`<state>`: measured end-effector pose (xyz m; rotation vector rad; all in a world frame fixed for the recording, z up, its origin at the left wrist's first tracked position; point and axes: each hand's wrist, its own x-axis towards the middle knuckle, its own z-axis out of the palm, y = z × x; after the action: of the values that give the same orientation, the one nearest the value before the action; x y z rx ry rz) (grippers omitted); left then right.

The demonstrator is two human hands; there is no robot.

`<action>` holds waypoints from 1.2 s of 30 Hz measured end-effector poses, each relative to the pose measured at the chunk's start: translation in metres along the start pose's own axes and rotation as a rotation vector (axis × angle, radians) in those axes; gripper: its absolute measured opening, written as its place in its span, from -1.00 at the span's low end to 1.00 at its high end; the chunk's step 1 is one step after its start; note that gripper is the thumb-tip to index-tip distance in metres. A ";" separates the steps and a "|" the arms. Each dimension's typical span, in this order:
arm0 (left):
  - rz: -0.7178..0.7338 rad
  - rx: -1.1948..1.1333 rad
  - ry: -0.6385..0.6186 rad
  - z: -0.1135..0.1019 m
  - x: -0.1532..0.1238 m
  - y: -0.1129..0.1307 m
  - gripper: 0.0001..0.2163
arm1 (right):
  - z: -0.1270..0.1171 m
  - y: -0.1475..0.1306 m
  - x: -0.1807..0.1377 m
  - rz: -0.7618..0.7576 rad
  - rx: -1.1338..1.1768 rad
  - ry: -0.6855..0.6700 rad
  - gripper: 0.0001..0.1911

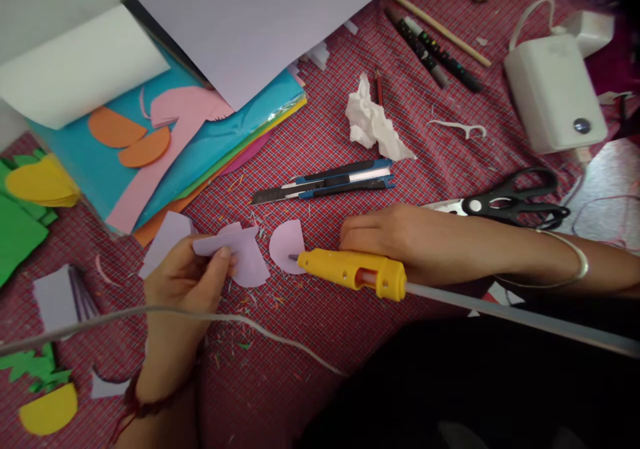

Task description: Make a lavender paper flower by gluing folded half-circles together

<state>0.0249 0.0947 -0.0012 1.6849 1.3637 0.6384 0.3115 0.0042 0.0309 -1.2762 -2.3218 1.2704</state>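
Note:
My left hand (187, 279) is closed on a lilac paper piece (225, 239), pinched between thumb and fingers. More lilac paper lies under and beside it. My right hand (387, 239) is wrapped round a yellow hot glue gun (350, 269), whose handle is mostly hidden. A clear glue stick (465, 305) sticks out of its back end. The gun's nozzle points left, over a rounded lilac paper cutout (287, 245) on the checked cloth; whether it touches the paper I cannot tell.
A blue-black utility knife (325, 181) and crumpled white paper (375, 119) lie beyond my hands. Black-handled scissors (510, 199) rest beside my right forearm. A pale cord (240, 317) crosses my left wrist. Coloured sheets (250, 125) bearing pink and orange cutouts lie at upper left; a white adapter (555, 92) stands right.

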 end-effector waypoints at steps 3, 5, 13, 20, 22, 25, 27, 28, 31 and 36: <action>-0.004 -0.016 0.000 0.001 0.000 0.001 -0.92 | 0.001 0.000 0.000 -0.009 -0.014 0.002 -0.95; -0.010 -0.020 0.002 0.001 0.000 0.001 -0.92 | 0.002 0.001 0.000 -0.013 -0.011 0.009 -0.93; -0.003 0.017 -0.006 -0.001 0.001 -0.003 -0.92 | 0.003 0.002 -0.002 0.020 -0.005 -0.003 -0.93; -0.015 0.005 0.004 0.000 -0.001 0.001 -0.90 | 0.003 0.002 -0.003 -0.018 -0.052 -0.002 -0.92; -0.018 0.014 0.003 0.000 -0.001 0.000 -0.90 | 0.003 0.001 -0.003 -0.010 -0.057 -0.008 -0.92; -0.010 0.020 -0.003 0.000 -0.001 0.000 -0.90 | 0.003 0.001 -0.002 -0.008 -0.054 -0.012 -0.91; -0.003 0.030 -0.001 -0.001 0.000 -0.001 -0.90 | 0.003 0.001 -0.001 -0.010 -0.058 -0.010 -0.90; -0.001 0.035 0.000 -0.001 0.000 -0.001 -0.90 | 0.003 0.001 -0.001 -0.009 -0.062 -0.011 -0.90; -0.012 0.042 0.002 -0.001 -0.001 -0.001 -0.89 | 0.003 0.000 -0.001 -0.003 -0.074 -0.022 -0.92; -0.024 0.045 0.006 -0.001 -0.001 0.000 -0.90 | 0.003 -0.001 -0.003 -0.016 -0.087 -0.024 -0.94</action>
<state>0.0236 0.0941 -0.0006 1.7005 1.4101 0.6041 0.3113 0.0000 0.0311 -1.2723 -2.4235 1.1990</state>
